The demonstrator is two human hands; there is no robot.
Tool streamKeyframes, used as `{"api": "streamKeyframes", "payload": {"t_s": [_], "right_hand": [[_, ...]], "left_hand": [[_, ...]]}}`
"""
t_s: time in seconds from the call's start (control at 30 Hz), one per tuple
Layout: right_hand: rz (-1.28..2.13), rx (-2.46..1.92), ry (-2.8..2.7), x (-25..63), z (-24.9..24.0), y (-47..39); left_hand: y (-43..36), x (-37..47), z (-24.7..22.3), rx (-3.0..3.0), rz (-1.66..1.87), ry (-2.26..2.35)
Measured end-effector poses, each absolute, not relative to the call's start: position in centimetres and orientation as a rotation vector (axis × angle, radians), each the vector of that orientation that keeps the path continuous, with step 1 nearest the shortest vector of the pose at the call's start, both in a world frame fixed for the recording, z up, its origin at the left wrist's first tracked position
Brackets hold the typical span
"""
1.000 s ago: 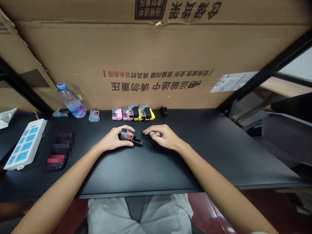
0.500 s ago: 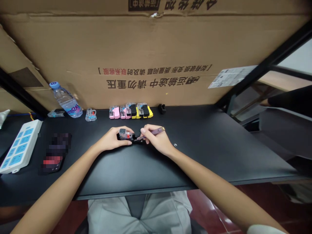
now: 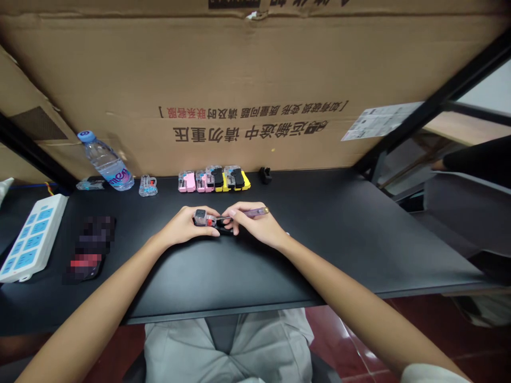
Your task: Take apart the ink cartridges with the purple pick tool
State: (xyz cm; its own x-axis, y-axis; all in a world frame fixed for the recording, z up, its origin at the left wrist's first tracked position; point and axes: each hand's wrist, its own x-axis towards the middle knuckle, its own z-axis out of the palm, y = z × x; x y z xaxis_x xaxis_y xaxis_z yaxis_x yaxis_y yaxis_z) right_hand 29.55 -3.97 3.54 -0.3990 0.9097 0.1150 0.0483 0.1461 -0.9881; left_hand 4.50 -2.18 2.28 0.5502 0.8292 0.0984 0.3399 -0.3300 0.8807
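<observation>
My left hand (image 3: 184, 227) is closed around a small clear plastic device (image 3: 205, 219) with a dark square cap and a red part inside. It is held low over the black table. In my right hand (image 3: 254, 219) is a slim, pen-like tool (image 3: 258, 211) with a purplish-grey shaft and a gold-coloured end, gripped between thumb and fingers. Its thin metal tip reaches the right side of the device; exactly where it touches is too small to tell. A black part below the device is mostly hidden by my fingers.
Along the cardboard behind the table stand a water bottle (image 3: 107, 162), a clear device (image 3: 148, 185), several pink and yellow clear-cased devices (image 3: 235, 178) and a black piece (image 3: 265, 175). Leftward lie a white power strip (image 3: 34, 236) and a blurred-out phone (image 3: 91, 247). Another person's dark sleeve (image 3: 479, 159) shows far right.
The tool has swung flatter, and its tip has moved up and left, from beside the device's lower right to its red part. My left hand stays nearly still around the device.
</observation>
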Motion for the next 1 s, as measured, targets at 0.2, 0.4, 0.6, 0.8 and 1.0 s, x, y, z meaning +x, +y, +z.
{"api": "streamKeyframes", "payload": {"t_s": [0.2,0.4,0.6,0.8,1.0], "right_hand": [[1.401,-0.997,-1.603,29.9,3.3,-3.6],[1.415,-1.0,-1.603,29.9,3.3,-3.5],[1.33,-1.018,-1.694,30.0,3.7,-3.6],[1.295,-1.046,-1.641,29.3,3.8,-4.1],[1.286,-1.071,-1.483,28.4,3.2,-4.3]], "left_hand": [[-2.3,4.6,2.5,1.891,0.669,0.946],[-2.3,4.5,2.4,1.878,0.67,0.946],[-2.3,4.5,2.4,1.902,0.67,0.951],[-2.3,4.7,2.5,1.915,0.686,0.943],[-2.4,4.7,2.6,1.938,0.681,0.95]]}}
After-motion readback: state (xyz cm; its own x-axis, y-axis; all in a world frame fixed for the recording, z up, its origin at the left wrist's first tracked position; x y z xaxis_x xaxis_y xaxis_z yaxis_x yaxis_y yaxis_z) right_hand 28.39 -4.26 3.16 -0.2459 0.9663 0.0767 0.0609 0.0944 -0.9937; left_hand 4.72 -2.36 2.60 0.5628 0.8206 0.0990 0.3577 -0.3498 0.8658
